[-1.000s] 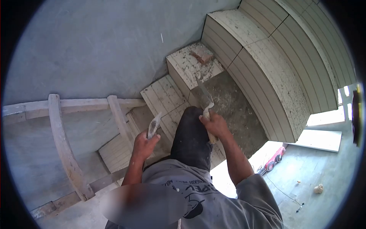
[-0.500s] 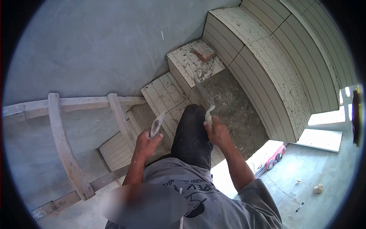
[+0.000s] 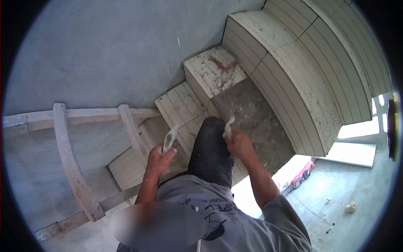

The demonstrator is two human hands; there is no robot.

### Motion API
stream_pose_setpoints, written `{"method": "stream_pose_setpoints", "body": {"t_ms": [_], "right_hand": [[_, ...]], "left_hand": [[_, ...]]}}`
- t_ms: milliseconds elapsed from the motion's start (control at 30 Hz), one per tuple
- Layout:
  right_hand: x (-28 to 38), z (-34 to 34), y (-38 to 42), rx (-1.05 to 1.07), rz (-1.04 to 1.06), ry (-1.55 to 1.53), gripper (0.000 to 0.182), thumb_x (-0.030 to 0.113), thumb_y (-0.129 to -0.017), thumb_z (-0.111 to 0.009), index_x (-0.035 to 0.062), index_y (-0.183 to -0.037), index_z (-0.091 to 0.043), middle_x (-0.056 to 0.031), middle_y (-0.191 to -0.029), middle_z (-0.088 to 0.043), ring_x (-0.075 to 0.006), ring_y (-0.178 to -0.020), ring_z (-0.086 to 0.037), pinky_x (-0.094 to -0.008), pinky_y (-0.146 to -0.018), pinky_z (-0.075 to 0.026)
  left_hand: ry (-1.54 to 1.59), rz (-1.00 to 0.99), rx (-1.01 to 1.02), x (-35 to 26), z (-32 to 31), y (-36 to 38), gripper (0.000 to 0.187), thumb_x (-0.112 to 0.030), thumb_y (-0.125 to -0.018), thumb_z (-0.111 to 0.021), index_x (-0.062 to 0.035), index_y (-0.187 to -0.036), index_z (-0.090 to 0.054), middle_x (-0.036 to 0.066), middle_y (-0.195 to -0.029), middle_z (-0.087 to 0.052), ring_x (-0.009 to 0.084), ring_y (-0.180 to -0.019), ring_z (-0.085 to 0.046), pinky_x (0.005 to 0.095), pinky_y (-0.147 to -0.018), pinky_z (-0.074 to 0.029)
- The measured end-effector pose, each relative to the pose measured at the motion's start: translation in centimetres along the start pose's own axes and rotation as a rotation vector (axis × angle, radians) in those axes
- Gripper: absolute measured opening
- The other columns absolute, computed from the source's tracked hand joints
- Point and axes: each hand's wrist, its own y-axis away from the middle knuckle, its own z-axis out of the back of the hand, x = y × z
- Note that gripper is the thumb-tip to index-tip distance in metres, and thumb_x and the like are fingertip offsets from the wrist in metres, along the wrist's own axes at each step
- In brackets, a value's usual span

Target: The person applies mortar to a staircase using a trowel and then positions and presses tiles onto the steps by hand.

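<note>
- Two tools on the go here: the right hand (image 3: 238,145) is clenched round the pale handle of a trowel (image 3: 224,114), and the left hand (image 3: 157,160) is gripping a smaller scraper (image 3: 170,138), blade pointing up.
- Looks to me like the mortar-bedding step on a staircase. The trowel blade reaches forward and down over the bare, rough mortar bed (image 3: 256,122), with tiled steps (image 3: 181,106) on the left side and more tiled steps to the right.
- Trowel blade is blurry, so I can't tell if it's actually touching the bed or just above it. It sits straight ahead of the right fist, out past the person's dark-trousered knee (image 3: 212,143).
- The scraper is well clear of the bed, held off over the lower steps beside the knee.
- A bit of brick (image 3: 221,63) sits on the splattered tile just beyond the bed.
- My guess for the next move: it needs a flat blade angle and steady wrist to spread evenly without slopping onto the finished tile.
</note>
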Motion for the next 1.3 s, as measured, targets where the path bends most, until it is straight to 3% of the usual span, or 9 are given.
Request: {"method": "stream_pose_setpoints", "body": {"t_ms": [167, 233, 533, 633, 833, 933, 1200, 1267, 1300], "right_hand": [[1.6, 1.3, 1.7, -0.074, -0.010, -0.130, 0.049, 0.040, -0.097, -0.051, -0.0045, -0.118, -0.047, -0.0344, -0.086, -0.064, -0.0489, -0.087, -0.065, -0.0556, -0.079, -0.050], [-0.2, -1.1, 0.5, -0.003, -0.001, 0.007, 0.051, 0.039, -0.096, -0.052, -0.0053, -0.120, -0.047, -0.0342, -0.083, -0.064, -0.0500, -0.083, -0.065, -0.0551, -0.076, -0.051], [0.3, 0.0, 0.9, -0.094, 0.048, -0.176, 0.048, 0.039, -0.097, -0.052, -0.0040, -0.117, -0.049, -0.0337, -0.087, -0.064, -0.0484, -0.086, -0.065, -0.0551, -0.077, -0.050], [-1.1, -1.0, -0.4, 0.046, 0.012, -0.080, 0.047, 0.039, -0.096, -0.052, -0.0034, -0.117, -0.048, -0.0336, -0.085, -0.064, -0.0493, -0.084, -0.065, -0.0550, -0.074, -0.051], [0.2, 0.4, 0.9, -0.065, 0.045, -0.198, 0.048, 0.040, -0.097, -0.051, -0.0037, -0.116, -0.048, -0.0333, -0.087, -0.065, -0.0498, -0.085, -0.064, -0.0547, -0.076, -0.051], [-1.5, -1.9, -1.0, 0.031, 0.013, -0.101, 0.048, 0.040, -0.097, -0.051, -0.0029, -0.117, -0.049, -0.0340, -0.087, -0.064, -0.0495, -0.084, -0.064, -0.0545, -0.075, -0.051], [-0.4, -0.4, -0.4, -0.041, 0.032, -0.174, 0.048, 0.040, -0.096, -0.052, -0.0033, -0.115, -0.053, -0.0328, -0.087, -0.064, -0.0479, -0.089, -0.065, -0.0519, -0.078, -0.050], [-1.7, -1.7, -0.8, -0.036, 0.062, -0.124, 0.048, 0.041, -0.096, -0.052, -0.0031, -0.115, -0.053, -0.0326, -0.085, -0.064, -0.0480, -0.088, -0.065, -0.0520, -0.077, -0.050], [-1.9, -1.9, -0.5, -0.034, 0.067, -0.132, 0.048, 0.040, -0.096, -0.052, -0.0035, -0.115, -0.052, -0.0322, -0.084, -0.065, -0.0488, -0.085, -0.064, -0.0535, -0.077, -0.050]], "left_hand": [[-0.001, 0.041, -0.009, -1.1, -0.2, -0.3, 0.035, -0.032, -0.080, -0.067, 0.0019, -0.085, -0.064, 0.011, -0.066, -0.059, 0.0202, -0.063, -0.057, 0.0367, -0.062, -0.046], [0.023, 0.052, -0.014, -0.8, -0.3, -0.3, 0.035, -0.032, -0.080, -0.067, 0.0020, -0.085, -0.063, 0.011, -0.065, -0.059, 0.0200, -0.062, -0.057, 0.0367, -0.062, -0.046], [0.045, 0.061, -0.025, -0.7, 0.0, -0.2, 0.035, -0.032, -0.080, -0.067, 0.0013, -0.086, -0.063, 0.009, -0.063, -0.058, 0.0191, -0.060, -0.057, 0.0362, -0.060, -0.046], [0.018, 0.053, -0.020, 0.1, -0.2, -0.1, 0.035, -0.033, -0.080, -0.066, 0.0013, -0.086, -0.063, 0.009, -0.063, -0.058, 0.0196, -0.060, -0.057, 0.0364, -0.060, -0.046], [-0.005, 0.055, -0.010, 0.3, -0.4, -0.7, 0.034, -0.032, -0.081, -0.066, 0.0011, -0.086, -0.064, 0.010, -0.063, -0.058, 0.0193, -0.060, -0.056, 0.0361, -0.060, -0.046], [0.010, 0.079, -0.003, -0.1, -0.6, -0.3, 0.033, -0.032, -0.081, -0.066, 0.0008, -0.086, -0.064, 0.009, -0.063, -0.058, 0.0188, -0.060, -0.056, 0.0356, -0.060, -0.046], [0.030, 0.089, 0.006, -0.7, -0.2, -0.3, 0.032, -0.031, -0.081, -0.067, 0.0005, -0.087, -0.064, 0.008, -0.064, -0.058, 0.0169, -0.060, -0.055, 0.0343, -0.060, -0.045], [0.060, 0.027, -0.003, -0.9, -0.2, -0.3, 0.023, -0.024, -0.083, -0.067, -0.0010, -0.085, -0.062, 0.000, -0.060, -0.052, 0.0080, -0.048, -0.046, 0.0267, -0.045, -0.037], [0.056, 0.024, -0.002, -0.8, 0.0, -0.3, 0.023, -0.024, -0.083, -0.067, -0.0010, -0.085, -0.062, 0.000, -0.060, -0.052, 0.0080, -0.048, -0.046, 0.0267, -0.045, -0.037]]}}
